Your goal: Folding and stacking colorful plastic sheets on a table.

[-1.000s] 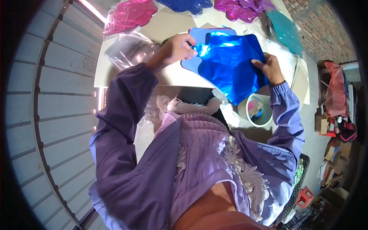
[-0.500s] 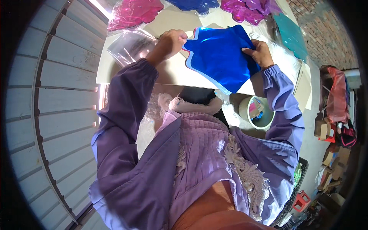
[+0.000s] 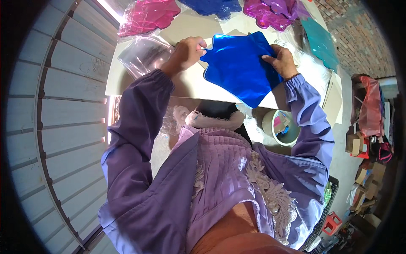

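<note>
A shiny blue foil sheet (image 3: 239,70) with a scalloped outline is spread over the white table. It looks like a stack, with a thin pale edge showing along its left side. My left hand (image 3: 187,54) is at the sheet's left corner, thumb and forefinger curled together at the edge. On the opposite side my right hand (image 3: 282,61) grips the right edge, thumb on top and the other fingers hidden beneath. The lower point of the foil hangs over the table's near edge.
Wrapped foil bundles in pink (image 3: 150,16), dark blue (image 3: 215,7) and magenta (image 3: 270,15) line the far side. Clear plastic bags (image 3: 144,55) lie left, a teal packet (image 3: 320,42) right. Below the table stands a pale bucket (image 3: 281,127) with scraps. Cardboard boxes (image 3: 368,182) are at the far right.
The blue foil has shifted slightly nearer and lies flatter. The red and light-blue layers fanned out along its left edge are now mostly covered. My right hand has moved slightly left.
</note>
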`<action>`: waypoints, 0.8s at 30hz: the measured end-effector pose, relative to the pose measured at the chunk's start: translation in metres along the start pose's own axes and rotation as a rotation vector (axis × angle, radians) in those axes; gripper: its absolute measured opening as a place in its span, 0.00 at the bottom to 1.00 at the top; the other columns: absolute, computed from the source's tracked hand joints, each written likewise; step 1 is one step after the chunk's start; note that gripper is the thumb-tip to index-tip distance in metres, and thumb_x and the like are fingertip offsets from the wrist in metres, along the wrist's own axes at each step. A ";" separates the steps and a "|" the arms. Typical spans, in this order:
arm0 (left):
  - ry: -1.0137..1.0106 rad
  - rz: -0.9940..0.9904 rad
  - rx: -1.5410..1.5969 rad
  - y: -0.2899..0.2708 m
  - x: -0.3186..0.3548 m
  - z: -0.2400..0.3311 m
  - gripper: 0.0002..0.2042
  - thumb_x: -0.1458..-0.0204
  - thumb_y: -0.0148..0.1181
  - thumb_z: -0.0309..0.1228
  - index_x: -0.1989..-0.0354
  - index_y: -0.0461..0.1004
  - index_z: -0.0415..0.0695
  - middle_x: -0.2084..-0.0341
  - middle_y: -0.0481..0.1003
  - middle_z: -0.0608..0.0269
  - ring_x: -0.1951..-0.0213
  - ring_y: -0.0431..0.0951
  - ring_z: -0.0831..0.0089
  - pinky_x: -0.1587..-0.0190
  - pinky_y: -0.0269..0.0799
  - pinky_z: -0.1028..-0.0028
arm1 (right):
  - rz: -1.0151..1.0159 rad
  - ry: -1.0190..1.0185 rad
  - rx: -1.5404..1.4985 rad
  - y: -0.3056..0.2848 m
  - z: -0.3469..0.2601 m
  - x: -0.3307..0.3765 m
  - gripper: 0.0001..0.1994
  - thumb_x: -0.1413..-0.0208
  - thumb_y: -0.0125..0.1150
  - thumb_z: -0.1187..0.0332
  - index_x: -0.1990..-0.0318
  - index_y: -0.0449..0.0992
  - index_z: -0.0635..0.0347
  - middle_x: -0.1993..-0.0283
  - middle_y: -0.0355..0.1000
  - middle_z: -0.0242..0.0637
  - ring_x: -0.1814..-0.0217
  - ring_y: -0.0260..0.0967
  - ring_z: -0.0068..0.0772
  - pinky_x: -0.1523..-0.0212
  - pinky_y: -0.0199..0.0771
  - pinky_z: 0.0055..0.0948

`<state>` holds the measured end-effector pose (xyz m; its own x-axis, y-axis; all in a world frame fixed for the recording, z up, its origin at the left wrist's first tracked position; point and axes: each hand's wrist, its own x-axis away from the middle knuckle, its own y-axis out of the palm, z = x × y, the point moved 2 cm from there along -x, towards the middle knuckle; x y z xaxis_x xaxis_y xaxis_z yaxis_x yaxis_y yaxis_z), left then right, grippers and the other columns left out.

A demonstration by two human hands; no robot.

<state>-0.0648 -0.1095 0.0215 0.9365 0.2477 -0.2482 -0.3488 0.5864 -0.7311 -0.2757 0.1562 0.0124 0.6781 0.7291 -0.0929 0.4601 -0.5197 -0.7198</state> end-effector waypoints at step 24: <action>0.339 -0.263 -0.395 0.072 -0.006 0.069 0.33 0.42 0.49 0.51 0.32 0.54 0.47 0.32 0.49 0.51 0.30 0.45 0.53 0.32 0.43 0.54 | 0.243 -0.260 0.315 -0.013 -0.020 0.002 0.20 0.58 0.66 0.76 0.53 0.76 0.64 0.56 0.74 0.50 0.57 0.73 0.50 0.56 0.73 0.39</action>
<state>-0.0975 -0.0153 0.0146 0.9716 -0.1664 -0.1680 -0.1239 0.2468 -0.9611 -0.2686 0.1560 0.0351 0.5600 0.7116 -0.4244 0.0830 -0.5578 -0.8258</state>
